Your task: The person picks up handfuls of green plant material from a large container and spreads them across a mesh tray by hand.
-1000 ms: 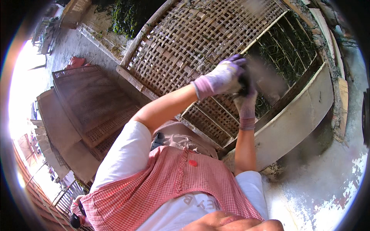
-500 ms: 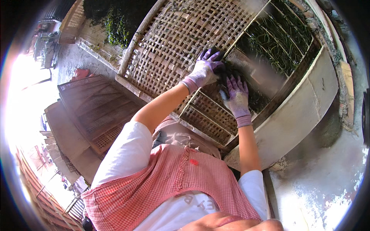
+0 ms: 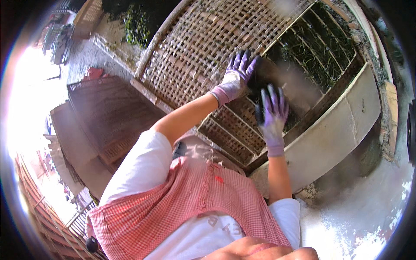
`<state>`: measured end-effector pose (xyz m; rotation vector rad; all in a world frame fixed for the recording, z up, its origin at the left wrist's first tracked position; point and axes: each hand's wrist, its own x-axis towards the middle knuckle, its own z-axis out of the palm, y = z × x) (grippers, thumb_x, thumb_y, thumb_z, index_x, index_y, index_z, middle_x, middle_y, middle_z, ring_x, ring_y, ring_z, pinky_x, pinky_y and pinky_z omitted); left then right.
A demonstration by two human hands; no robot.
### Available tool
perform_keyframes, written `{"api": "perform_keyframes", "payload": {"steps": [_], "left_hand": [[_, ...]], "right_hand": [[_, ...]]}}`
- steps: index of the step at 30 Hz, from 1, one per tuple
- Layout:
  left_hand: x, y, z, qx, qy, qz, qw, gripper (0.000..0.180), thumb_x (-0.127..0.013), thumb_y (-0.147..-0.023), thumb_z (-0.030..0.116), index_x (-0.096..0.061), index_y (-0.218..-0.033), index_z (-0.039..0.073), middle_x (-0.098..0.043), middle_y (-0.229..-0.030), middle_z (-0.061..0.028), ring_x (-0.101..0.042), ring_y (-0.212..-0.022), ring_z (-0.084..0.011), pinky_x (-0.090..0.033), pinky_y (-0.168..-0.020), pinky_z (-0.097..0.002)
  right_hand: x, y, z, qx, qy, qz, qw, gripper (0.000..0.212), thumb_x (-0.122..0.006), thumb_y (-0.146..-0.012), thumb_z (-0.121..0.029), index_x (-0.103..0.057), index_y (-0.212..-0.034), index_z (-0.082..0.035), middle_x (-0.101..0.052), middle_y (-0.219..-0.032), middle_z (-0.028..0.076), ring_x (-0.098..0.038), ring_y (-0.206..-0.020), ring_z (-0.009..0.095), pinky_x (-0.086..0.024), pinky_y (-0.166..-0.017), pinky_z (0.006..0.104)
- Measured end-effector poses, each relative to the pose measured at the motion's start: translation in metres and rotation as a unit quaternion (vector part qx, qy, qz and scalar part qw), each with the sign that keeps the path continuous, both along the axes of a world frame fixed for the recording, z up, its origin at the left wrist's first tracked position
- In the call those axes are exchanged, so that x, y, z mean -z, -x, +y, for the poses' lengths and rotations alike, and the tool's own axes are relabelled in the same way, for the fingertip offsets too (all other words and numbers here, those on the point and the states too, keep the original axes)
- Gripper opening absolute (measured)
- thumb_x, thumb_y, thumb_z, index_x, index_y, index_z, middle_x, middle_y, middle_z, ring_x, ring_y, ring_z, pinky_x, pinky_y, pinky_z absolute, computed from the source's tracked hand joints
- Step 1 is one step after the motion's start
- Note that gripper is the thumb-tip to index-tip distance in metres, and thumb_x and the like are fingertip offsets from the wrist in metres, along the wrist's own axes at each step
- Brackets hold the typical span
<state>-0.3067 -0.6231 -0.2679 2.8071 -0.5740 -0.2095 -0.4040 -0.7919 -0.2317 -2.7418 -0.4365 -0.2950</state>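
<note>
My left hand (image 3: pixel 237 78), in a purple-and-white glove, is over the edge of a woven bamboo tray (image 3: pixel 190 56) with its fingers spread. My right hand (image 3: pixel 274 117), gloved alike, reaches flat with its fingers stretched out over a framed slatted rack (image 3: pixel 236 113). Between the two hands lies a dark clump (image 3: pixel 263 73), blurred, whose kind I cannot make out. Beyond it, dark green leafy strands (image 3: pixel 323 47) lie among thin bamboo slats at the rack's far end. Neither hand shows a grip on anything.
A pale curved board (image 3: pixel 336 125) runs along the right of the rack. At left, a dark woven panel (image 3: pixel 112 117) leans over other boards. Green leaves (image 3: pixel 136 28) are heaped at the upper left. A blur covers part of the rack's middle.
My right hand has come off the dark clump, drawn back slightly, and its fingers have straightened. My left hand has shifted a little to the right, its fingers now more upright and spread.
</note>
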Motion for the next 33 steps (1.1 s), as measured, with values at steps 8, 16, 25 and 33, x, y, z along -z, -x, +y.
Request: {"api": "perform_keyframes", "payload": {"steps": [8, 16, 25, 33], "left_hand": [[-0.003, 0.064, 0.009, 0.231, -0.012, -0.093, 0.969, 0.054, -0.056, -0.082, 0.033, -0.048, -0.126, 0.002, -0.039, -0.139, -0.0195, -0.033, -0.131, -0.0345, -0.026, -0.109, -0.0463], [-0.052, 0.073, 0.144, 0.077, 0.248, -0.054, 0.964, 0.048, -0.063, -0.079, 0.017, -0.049, -0.124, 0.004, -0.05, -0.128, -0.0175, -0.048, -0.118, -0.0348, -0.037, -0.101, -0.0424], [-0.064, 0.075, 0.398, -0.05, 0.306, -0.099, 0.945, 0.042, -0.061, -0.079, 0.004, -0.053, -0.12, 0.006, -0.054, -0.121, -0.0192, -0.052, -0.112, -0.0366, -0.043, -0.095, -0.0413], [-0.07, 0.026, 0.55, -0.12, 0.288, -0.079, 0.947, 0.043, -0.058, -0.077, 0.002, -0.051, -0.12, 0.004, -0.054, -0.12, -0.0212, -0.053, -0.109, -0.0387, -0.045, -0.092, -0.0403]], "right_hand": [[0.02, -0.016, -0.025, 0.208, -0.297, 0.019, 0.932, 0.048, -0.068, -0.073, -0.012, -0.054, -0.119, -0.01, -0.056, -0.114, 0.014, -0.05, -0.109, 0.031, -0.045, -0.088, 0.043], [0.024, 0.024, -0.006, 0.106, 0.039, 0.037, 0.993, 0.065, -0.076, -0.061, -0.016, -0.051, -0.121, -0.014, -0.05, -0.121, 0.009, -0.048, -0.111, 0.033, -0.043, -0.09, 0.0459], [0.012, -0.093, 0.174, 0.187, -0.044, 0.067, 0.979, 0.053, -0.064, -0.079, -0.035, -0.05, -0.124, -0.009, -0.051, -0.124, 0.017, -0.047, -0.115, 0.035, -0.04, -0.094, 0.0458], [0.037, -0.167, 0.529, -0.088, 0.056, 0.082, 0.991, 0.066, -0.061, -0.076, -0.037, -0.04, -0.135, -0.018, -0.036, -0.14, 0.016, -0.034, -0.128, 0.034, -0.028, -0.104, 0.0486]]}}
